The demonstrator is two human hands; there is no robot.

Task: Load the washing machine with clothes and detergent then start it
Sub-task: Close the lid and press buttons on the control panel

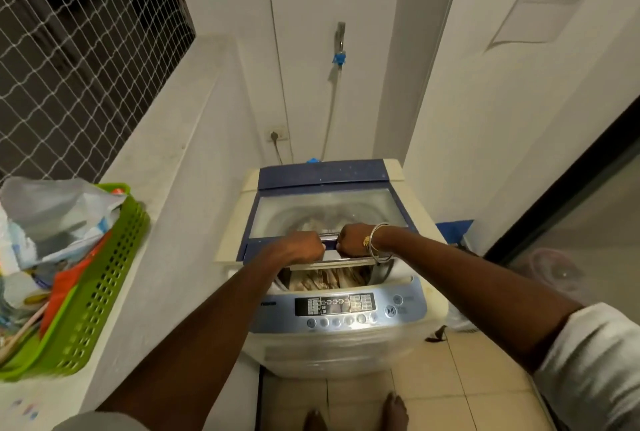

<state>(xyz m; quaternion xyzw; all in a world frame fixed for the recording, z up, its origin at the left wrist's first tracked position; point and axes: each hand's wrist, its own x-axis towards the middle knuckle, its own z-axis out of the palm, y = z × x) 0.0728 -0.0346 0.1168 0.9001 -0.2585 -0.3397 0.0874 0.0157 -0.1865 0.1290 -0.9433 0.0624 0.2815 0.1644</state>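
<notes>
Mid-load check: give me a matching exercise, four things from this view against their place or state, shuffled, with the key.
Things:
1. green perforated plastic basket
2. blue-framed glass lid
3. blue-fitted wall tap
4. clothes

Places or states:
A. inside the drum
B. on the white ledge, left of the machine
C. on the wall above the machine
D. gripped at its front edge by both hands

Pairs: 1-B, 2-D, 3-C, 4-A

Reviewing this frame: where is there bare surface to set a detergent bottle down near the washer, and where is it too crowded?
Free: the ledge between the green basket and the back wall, and the floor tiles right of the washer. Crowded: the basket is heaped with bags, and both hands, left and right, grip the lid over a partly open tub.
</notes>
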